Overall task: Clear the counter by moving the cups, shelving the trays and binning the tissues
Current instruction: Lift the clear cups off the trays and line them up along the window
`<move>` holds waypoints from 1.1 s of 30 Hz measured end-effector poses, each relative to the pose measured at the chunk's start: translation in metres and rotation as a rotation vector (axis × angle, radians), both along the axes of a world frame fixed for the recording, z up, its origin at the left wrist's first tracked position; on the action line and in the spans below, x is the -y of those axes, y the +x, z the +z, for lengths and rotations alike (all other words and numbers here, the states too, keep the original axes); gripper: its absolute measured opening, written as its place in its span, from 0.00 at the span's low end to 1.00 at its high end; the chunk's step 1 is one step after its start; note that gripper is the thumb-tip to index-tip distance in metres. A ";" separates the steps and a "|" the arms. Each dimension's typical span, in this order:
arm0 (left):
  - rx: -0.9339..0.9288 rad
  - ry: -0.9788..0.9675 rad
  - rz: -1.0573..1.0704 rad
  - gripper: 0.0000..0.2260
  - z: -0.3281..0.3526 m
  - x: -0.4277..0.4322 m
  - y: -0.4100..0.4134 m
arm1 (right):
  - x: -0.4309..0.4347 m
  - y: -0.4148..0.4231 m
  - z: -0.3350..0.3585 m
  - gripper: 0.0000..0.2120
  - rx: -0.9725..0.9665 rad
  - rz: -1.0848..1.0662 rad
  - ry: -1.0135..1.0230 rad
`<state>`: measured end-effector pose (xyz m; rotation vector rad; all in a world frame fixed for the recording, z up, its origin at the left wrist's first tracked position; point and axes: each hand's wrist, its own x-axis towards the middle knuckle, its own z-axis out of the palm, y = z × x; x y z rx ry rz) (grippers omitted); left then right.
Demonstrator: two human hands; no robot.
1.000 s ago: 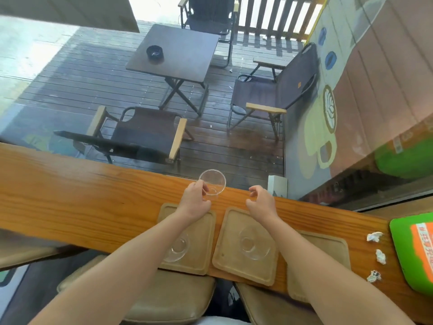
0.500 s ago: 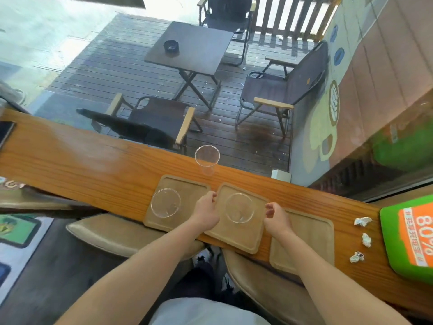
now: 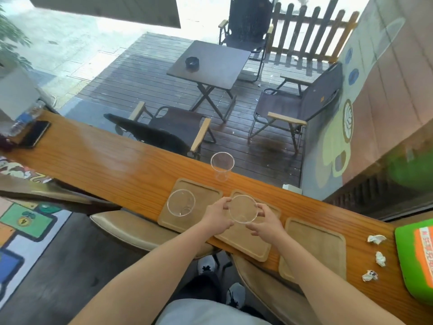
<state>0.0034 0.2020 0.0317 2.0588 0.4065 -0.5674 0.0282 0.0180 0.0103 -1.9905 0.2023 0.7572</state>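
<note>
Both my hands on the middle cup point(image 3: 243, 208): left hand point(image 3: 216, 215) and right hand point(image 3: 266, 222) wrapped around its sides, over the middle tray point(image 3: 243, 242). Count: 3 clear cups, 3 wooden trays, 3 crumpled tissues. Second cup point(image 3: 181, 202) sits on the left tray point(image 3: 201, 195), third cup point(image 3: 222, 165) stands on bare counter point(image 3: 105, 165) behind it. Right tray point(image 3: 316, 245) carries nothing. Tissues point(image 3: 380, 258) lie far right, beside a green sign point(image 3: 414, 259). Long wooden counter at a window; deck with chairs outside.
</note>
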 end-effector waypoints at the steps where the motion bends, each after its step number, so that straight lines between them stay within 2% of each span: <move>1: 0.030 -0.007 0.005 0.33 0.004 -0.004 0.000 | -0.004 0.003 0.004 0.34 0.013 0.009 0.011; 9: 0.281 -0.059 0.116 0.32 0.043 -0.048 0.016 | -0.055 0.039 0.051 0.33 0.193 0.083 0.105; 15: 0.360 -0.086 0.093 0.31 0.055 -0.107 0.046 | -0.112 0.069 0.071 0.30 0.218 0.067 0.165; 25: 0.304 -0.027 0.046 0.30 0.023 -0.215 0.113 | -0.221 0.117 0.052 0.30 0.202 0.008 0.108; 33: 0.203 -0.088 -0.011 0.31 -0.023 -0.228 0.152 | -0.246 0.136 0.011 0.26 0.138 -0.155 0.043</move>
